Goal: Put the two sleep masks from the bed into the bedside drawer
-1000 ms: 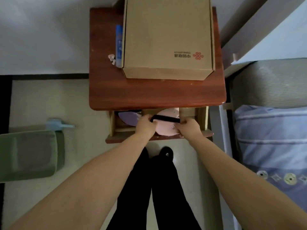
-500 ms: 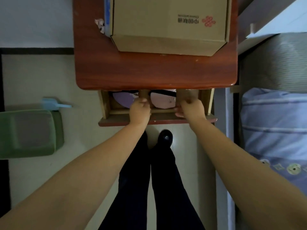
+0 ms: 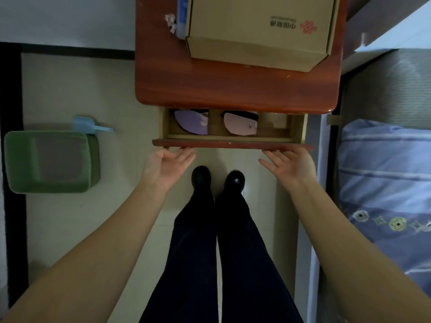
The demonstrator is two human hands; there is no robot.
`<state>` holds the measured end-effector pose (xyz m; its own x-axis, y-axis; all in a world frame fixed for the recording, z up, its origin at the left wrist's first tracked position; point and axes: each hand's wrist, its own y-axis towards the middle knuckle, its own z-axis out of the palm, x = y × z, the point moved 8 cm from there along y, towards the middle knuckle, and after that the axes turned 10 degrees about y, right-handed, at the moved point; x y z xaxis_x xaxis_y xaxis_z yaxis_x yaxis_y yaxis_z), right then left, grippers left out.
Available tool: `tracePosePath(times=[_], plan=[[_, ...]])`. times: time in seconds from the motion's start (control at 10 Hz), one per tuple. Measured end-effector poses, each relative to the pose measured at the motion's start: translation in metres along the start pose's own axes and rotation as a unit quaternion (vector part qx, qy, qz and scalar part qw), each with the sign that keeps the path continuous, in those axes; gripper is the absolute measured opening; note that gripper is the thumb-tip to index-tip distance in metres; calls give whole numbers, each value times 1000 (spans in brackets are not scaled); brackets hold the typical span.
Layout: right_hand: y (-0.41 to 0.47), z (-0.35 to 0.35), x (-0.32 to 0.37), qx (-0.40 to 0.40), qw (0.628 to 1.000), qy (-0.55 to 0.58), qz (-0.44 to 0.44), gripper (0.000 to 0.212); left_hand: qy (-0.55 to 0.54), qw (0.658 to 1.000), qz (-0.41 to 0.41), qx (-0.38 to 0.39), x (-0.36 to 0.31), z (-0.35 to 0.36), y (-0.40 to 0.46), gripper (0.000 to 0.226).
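The bedside drawer (image 3: 233, 143) is pulled partly out below the red-brown nightstand top (image 3: 235, 92). A purple sleep mask (image 3: 192, 123) lies in its left compartment and a pink sleep mask (image 3: 240, 125) with a black strap in the middle one. The nightstand top hides the back of each mask. My left hand (image 3: 166, 165) is open, palm up, its fingertips at the underside of the drawer front's left end. Likewise open and palm up, my right hand (image 3: 290, 164) has its fingertips under the right end. Neither hand holds anything.
A cardboard box (image 3: 258, 26) sits on the nightstand with a blue item (image 3: 181, 17) beside it. A green bin (image 3: 50, 162) and a light-blue scoop (image 3: 88, 127) stand on the floor at left. The bed with a blue patterned cover (image 3: 384, 183) is at right. My legs and black shoes (image 3: 218, 179) are below the drawer.
Both hands have let go of the pink mask, come out of the drawer and moved to the front panel's lower edge, palms up. The pink mask now lies in the drawer.
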<state>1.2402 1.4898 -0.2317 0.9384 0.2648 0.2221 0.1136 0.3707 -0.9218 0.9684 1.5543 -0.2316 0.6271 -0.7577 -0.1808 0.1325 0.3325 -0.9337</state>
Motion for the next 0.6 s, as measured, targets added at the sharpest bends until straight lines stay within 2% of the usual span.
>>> tracePosePath(times=[0.1, 0.2, 0.3, 0.4, 0.5, 0.6], plan=[[-2, 16, 12, 28, 999, 21, -14, 64, -21, 998, 17, 54, -12, 23, -5, 99], [6, 40, 24, 41, 997, 67, -24, 62, -31, 997, 33, 63, -28, 48, 6, 97], [21, 64, 36, 43, 993, 105, -38, 57, -9, 997, 47, 52, -47, 69, 22, 84], [27, 70, 33, 38, 987, 152, -40, 56, -19, 997, 54, 45, -55, 74, 30, 84], [20, 64, 30, 17, 990, 136, -44, 56, 55, 996, 61, 20, -53, 65, 29, 61], [-25, 58, 38, 0, 999, 28, -32, 52, 241, 970, 32, -24, -34, 36, -4, 59]])
